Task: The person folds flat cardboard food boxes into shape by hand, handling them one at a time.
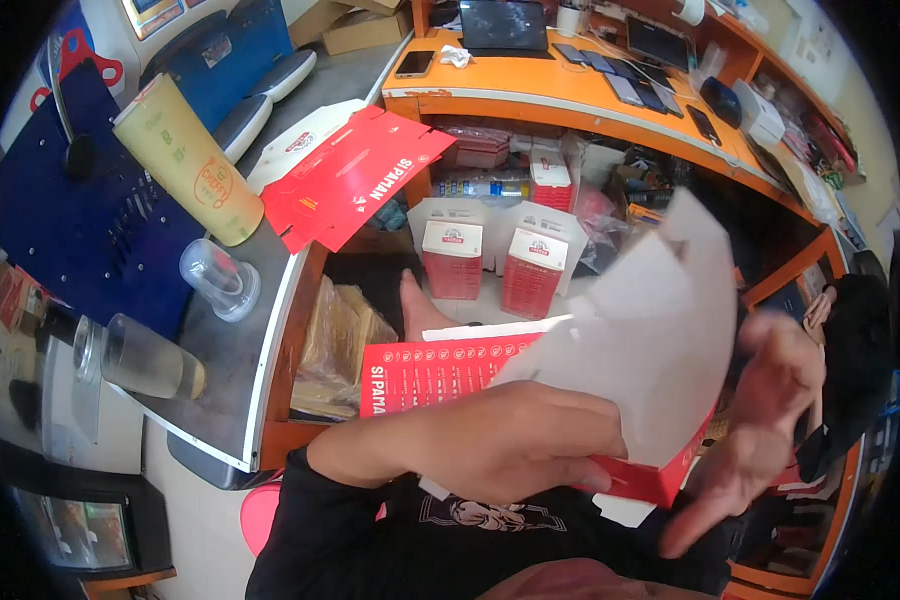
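Observation:
My left hand (510, 440) grips the lower edge of a partly folded food carton (635, 360), red outside and white inside, held over my lap. Its tall white flap rises up and to the right, slightly blurred. Just right of the carton is my right hand (755, 430), blurred, with thumb and fingers spread and nothing held in them. Beneath my left forearm lie flat red printed carton sheets (440, 372), partly covered by the arm. Whether the right thumb touches the carton's side, I cannot tell.
On the grey table at left are another flat red carton (360, 180), a tall yellow-green cup (190, 160), and clear plastic cups (220, 280). Stacks of red-and-white cartons (453, 262) stand on the floor ahead. An orange desk (530, 80) holds phones and a tablet.

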`<state>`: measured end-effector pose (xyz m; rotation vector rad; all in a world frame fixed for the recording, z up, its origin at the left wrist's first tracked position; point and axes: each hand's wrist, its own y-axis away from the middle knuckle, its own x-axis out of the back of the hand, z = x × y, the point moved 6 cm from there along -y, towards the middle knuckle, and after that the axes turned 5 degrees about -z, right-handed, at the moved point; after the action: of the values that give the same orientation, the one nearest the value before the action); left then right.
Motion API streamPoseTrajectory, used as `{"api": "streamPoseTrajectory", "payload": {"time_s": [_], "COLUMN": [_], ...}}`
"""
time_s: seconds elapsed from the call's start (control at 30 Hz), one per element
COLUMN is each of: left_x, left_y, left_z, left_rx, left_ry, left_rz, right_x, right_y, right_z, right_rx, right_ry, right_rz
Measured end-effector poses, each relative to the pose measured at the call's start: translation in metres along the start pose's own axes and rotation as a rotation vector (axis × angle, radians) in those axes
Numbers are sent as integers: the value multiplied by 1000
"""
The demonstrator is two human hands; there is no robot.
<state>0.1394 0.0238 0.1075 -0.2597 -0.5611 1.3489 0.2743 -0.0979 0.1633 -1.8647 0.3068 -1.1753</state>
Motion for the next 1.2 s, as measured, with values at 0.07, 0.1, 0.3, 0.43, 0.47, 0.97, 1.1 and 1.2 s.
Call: {"api": "streamPoseTrajectory", "payload": {"time_s": [0.07,0.1,0.3,0.43,0.47,0.97,1.1,1.2], "left_x": [8,12,11,17,23,69,79,75], "left_y": [0,0,-11,-18,-18,-13,-11,-11], "left_z": [1,0,3,7,7,-60,-61,-70], "left_rx": [-30,-5,58,12,24,-165,-194,-207], "left_ry": [91,93,30,-60,-109,251,234,323], "left_rz": [-70,-125,15,76,86,628,744,661], "right_x": [-5,-10,-30,-19,-17,-93,-96,-91], "right_y": [4,4,2,0,0,24,25,21], "right_z": [8,13,18,23,25,22,20,19], "right_rx": [-52,-82,-89,-101,-99,61,139,87], "right_ry": [158,243,-16,104,152,377,486,590], "right_rz": [-39,-119,-187,-183,-170,-49,-84,-52]}}
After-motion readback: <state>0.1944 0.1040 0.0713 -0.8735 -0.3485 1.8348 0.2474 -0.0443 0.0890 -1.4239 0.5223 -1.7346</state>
